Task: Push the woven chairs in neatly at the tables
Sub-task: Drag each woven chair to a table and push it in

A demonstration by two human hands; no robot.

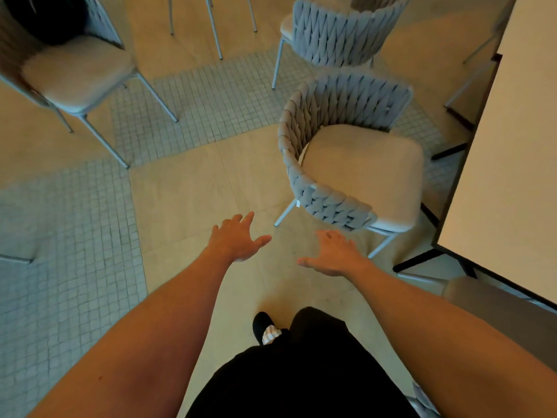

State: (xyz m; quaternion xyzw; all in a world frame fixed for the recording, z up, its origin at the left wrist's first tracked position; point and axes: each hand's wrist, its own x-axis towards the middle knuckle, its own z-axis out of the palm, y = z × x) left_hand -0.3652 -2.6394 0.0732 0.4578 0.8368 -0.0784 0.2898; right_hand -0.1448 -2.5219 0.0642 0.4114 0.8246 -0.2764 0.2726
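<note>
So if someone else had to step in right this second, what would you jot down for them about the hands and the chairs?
Left hand: open, empty, reaching forward above the floor.
Right hand: open, empty, close to the nearest woven chair but not touching it.
That chair stands out from the table on the right, turned at an angle, seat facing the table.
A second woven chair stands beyond it, also away from the table's edge.
Done: nothing that can be seen here.
Left: take the nearest chair by its woven back, square it and push it in; then probably the one behind.
</note>
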